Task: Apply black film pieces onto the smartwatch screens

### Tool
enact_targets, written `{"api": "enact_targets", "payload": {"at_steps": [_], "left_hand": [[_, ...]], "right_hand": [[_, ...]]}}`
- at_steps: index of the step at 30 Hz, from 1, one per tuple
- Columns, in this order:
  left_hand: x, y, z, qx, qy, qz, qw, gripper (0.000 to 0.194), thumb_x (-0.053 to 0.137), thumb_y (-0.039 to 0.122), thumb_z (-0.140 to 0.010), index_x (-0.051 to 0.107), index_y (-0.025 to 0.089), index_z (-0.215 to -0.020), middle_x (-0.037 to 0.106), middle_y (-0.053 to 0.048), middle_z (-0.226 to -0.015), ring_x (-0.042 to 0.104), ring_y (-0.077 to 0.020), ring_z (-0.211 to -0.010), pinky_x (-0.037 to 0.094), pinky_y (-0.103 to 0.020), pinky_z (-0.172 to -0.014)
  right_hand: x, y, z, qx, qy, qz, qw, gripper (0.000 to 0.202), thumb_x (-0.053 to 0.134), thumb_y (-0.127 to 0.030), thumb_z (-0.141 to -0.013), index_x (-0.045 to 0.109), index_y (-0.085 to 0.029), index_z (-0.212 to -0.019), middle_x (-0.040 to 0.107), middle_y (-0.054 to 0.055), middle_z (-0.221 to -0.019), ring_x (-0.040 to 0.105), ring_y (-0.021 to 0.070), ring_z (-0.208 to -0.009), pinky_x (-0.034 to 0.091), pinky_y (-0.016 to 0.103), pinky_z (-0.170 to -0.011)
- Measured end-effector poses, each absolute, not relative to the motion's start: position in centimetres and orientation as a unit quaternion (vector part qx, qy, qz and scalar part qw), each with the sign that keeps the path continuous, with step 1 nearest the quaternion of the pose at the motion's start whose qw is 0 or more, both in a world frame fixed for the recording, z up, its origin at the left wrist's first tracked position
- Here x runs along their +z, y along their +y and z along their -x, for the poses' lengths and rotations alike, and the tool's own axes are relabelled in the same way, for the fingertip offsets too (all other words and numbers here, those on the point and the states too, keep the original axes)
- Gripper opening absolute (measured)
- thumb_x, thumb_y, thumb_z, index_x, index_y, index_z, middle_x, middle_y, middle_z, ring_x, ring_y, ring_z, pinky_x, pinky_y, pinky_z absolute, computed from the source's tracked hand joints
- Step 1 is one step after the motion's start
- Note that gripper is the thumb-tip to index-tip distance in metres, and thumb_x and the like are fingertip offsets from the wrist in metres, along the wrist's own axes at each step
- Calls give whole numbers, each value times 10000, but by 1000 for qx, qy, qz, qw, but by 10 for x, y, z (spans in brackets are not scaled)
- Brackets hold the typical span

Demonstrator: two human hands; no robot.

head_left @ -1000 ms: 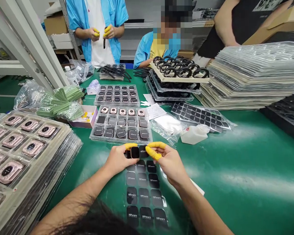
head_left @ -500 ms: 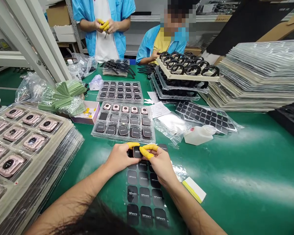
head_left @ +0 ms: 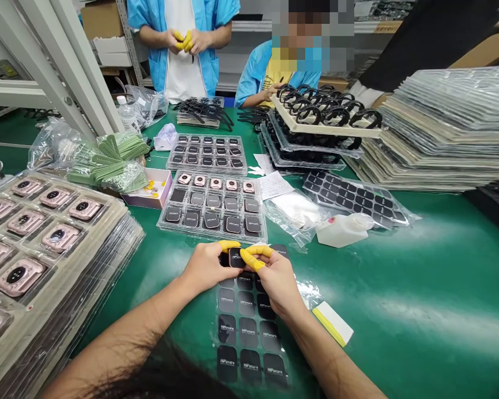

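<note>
My left hand (head_left: 205,269) grips a small square smartwatch body (head_left: 235,257) by its left side, with a yellow finger cot on the index finger. The black face reads "HiFuture". My right hand (head_left: 278,280) pinches the right edge of the same watch, with yellow cots on thumb and index finger. Its other fingers are partly hidden. Below both hands lies a clear sheet of black screen films (head_left: 248,331), several bearing the same lettering. Just beyond the hands stands a clear tray (head_left: 162,224) holding pink watch bodies at the back and black-faced ones in front.
Stacked trays of pink watches (head_left: 108,244) rise at the left. A white bottle (head_left: 343,230) lies right of centre, near a yellow-and-white pad (head_left: 332,324). Film sheets (head_left: 357,199) and a tall tray stack (head_left: 449,127) fill the back right. Two co-workers in blue stand or sit opposite.
The view has shifted slightly, so most things appear a little further right. Both hands keep their grip on the watch, with almost no change in pose.
</note>
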State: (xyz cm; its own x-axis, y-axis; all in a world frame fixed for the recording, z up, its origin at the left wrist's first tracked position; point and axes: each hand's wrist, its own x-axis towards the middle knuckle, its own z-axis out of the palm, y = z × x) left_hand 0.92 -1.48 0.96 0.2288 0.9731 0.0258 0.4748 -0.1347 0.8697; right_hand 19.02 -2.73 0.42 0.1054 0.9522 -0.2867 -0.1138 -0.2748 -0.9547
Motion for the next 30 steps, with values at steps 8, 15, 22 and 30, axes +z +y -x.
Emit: {"api": "enact_targets", "payload": {"at_steps": [8, 15, 22, 30], "left_hand": [[6, -14, -9, 335, 517, -684, 391, 510, 913, 209, -706, 860, 255, -1211, 890, -18, -1154, 846, -265, -1016, 668, -357, -992], [4, -14, -8, 329, 522, -686, 387, 502, 918, 233, -703, 860, 260, -1200, 887, -19, -1175, 846, -273, -1047, 676, -354, -973], [6, -14, -9, 318, 527, -682, 395, 520, 925, 288, -723, 857, 218, -1234, 889, -54, -1155, 842, -292, -1031, 678, -374, -949], [10, -15, -6, 325, 489, -710, 388, 484, 916, 206, -663, 890, 248, -1145, 891, 12, -944, 828, -262, -817, 661, -320, -794]], "right_hand": [[4, -27, -192, 570, -363, 571, 466, 617, 1069, -634, -480, 779, -226, -840, 761, 37, -781, 747, 249, -772, 656, 410, -766], [3, -28, -190, 554, -380, 576, 465, 641, 1037, -694, -505, 752, -227, -839, 757, 48, -805, 730, 249, -762, 644, 415, -752], [4, -30, -189, 533, -384, 590, 470, 687, 1035, -709, -481, 728, -233, -871, 723, 32, -825, 709, 223, -746, 625, 375, -721], [-4, -25, -185, 524, -468, 553, 448, 682, 1009, -560, -591, 702, -276, -1130, 657, -35, -827, 639, 185, -612, 514, 314, -544]]}}
